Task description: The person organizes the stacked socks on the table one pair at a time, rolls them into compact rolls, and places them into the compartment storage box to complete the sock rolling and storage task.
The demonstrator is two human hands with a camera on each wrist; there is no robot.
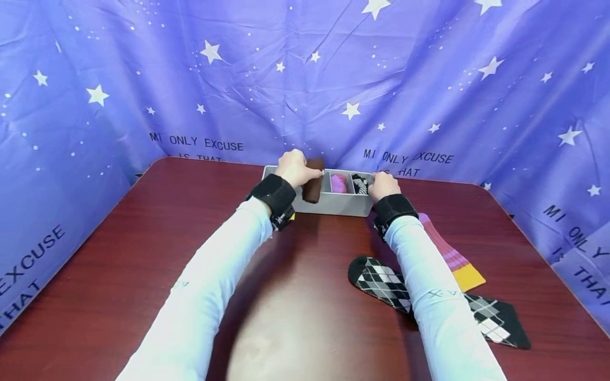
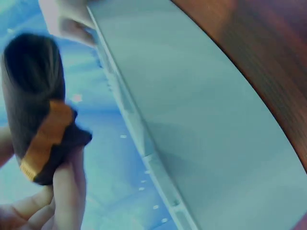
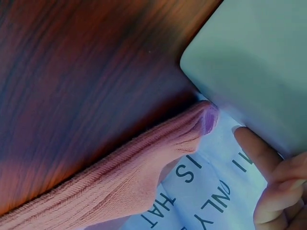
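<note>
A rolled brown sock (image 1: pixel 312 181) with an orange stripe is in my left hand (image 1: pixel 296 168), pinched between thumb and fingers above a grey divided box (image 1: pixel 333 204). In the left wrist view the rolled sock (image 2: pixel 31 105) shows its open end, apart from the box wall (image 2: pixel 192 105). At the box's right end my right hand (image 1: pixel 385 186) grips the rim, and one finger (image 3: pixel 259 151) lies along the outer wall in the right wrist view. Inside the box, a pink sock (image 1: pixel 339 183) and a black-and-white sock (image 1: pixel 359 184) occupy separate compartments. My left hand hides the box's left part.
A pink sock with a yellow end (image 1: pixel 450 254) lies right of the box. Nearer, black argyle socks (image 1: pixel 381 280) lie partly under my right forearm. Something yellow (image 1: pixel 293 216) peeks out by the left wrist. A starry blue curtain (image 1: pixel 286 95) hangs behind the dark red table (image 1: pixel 157 222).
</note>
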